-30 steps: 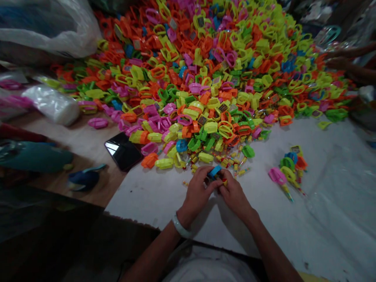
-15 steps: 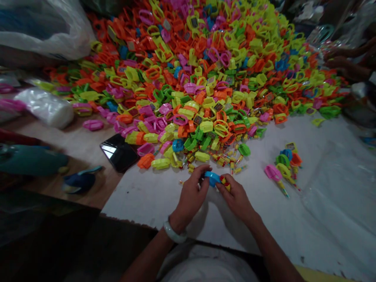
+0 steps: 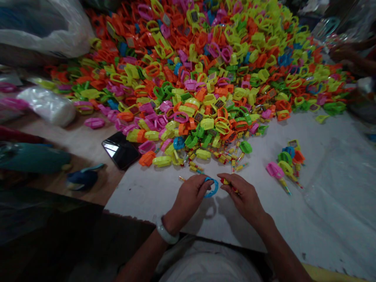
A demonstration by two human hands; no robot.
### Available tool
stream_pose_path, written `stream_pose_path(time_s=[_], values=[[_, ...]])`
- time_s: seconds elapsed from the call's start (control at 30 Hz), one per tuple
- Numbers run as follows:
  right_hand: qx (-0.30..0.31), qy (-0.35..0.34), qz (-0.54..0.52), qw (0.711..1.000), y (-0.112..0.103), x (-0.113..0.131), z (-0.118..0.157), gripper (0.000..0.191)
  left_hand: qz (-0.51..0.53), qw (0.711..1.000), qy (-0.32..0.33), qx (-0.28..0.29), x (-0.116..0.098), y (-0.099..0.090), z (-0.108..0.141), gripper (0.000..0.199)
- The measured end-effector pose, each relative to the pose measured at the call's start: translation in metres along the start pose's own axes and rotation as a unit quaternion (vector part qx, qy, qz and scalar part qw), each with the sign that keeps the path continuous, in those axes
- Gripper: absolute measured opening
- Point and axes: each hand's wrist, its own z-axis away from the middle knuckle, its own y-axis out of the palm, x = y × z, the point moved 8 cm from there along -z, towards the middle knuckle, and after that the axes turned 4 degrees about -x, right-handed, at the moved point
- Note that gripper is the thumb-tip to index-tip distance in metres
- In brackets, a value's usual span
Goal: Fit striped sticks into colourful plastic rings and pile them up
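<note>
The left hand has its fingers curled around a blue plastic ring, which sits just above the white surface right in front of the person. The part of the ring under the fingertips is hidden, so its full shape is hard to make out. Just beside it, the right hand pinches a small red and yellow piece between thumb and fingers; most of that piece is covered by the hand and I cannot tell what it is. The two hands are near each other but apart.

Beyond them spreads a huge heap of coloured plastic rings, orange, yellow, green, pink and blue, running out of view at the top. Small yellow sticks lie scattered at its near edge, too small to read clearly. A little cluster of finished pieces lies to the right. A dark phone rests at the surface's left edge. At far right, another person's hand is blurred and cut off. The left side is dim, with a white plastic bag barely distinct.
</note>
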Motion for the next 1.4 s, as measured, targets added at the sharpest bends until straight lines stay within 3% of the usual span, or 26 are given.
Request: stream_pose_path(time_s=[0.23, 0.8, 0.97, 1.17, 1.3, 1.4], values=[[0.035, -0.047, 0.034, 0.998, 0.002, 0.005, -0.001, 0.021, -0.098, 0.992, 0.072, 0.011, -0.009, 0.004, 0.002, 0.036], [0.12, -0.037, 0.045, 0.991, 0.009, -0.002, 0.001, 0.023, -0.127, 0.987, 0.086, 0.043, -0.009, 0.006, -0.001, 0.034], [0.091, -0.024, 0.019, 0.995, 0.003, -0.005, 0.001, 0.026, -0.139, 0.983, 0.101, 0.068, -0.013, 0.006, -0.003, 0.034], [0.122, -0.031, 0.02, 0.992, 0.009, -0.005, 0.002, 0.025, -0.134, 0.984, 0.088, 0.075, -0.011, 0.009, -0.003, 0.034], [0.141, -0.06, 0.089, 0.984, 0.013, 0.001, 0.005, 0.024, -0.121, 0.986, 0.071, 0.085, -0.005, 0.014, -0.001, 0.037], [0.151, -0.098, 0.15, 0.972, 0.017, 0.006, 0.008, 0.023, -0.105, 0.989, 0.023, 0.102, 0.003, 0.018, 0.001, 0.04]])
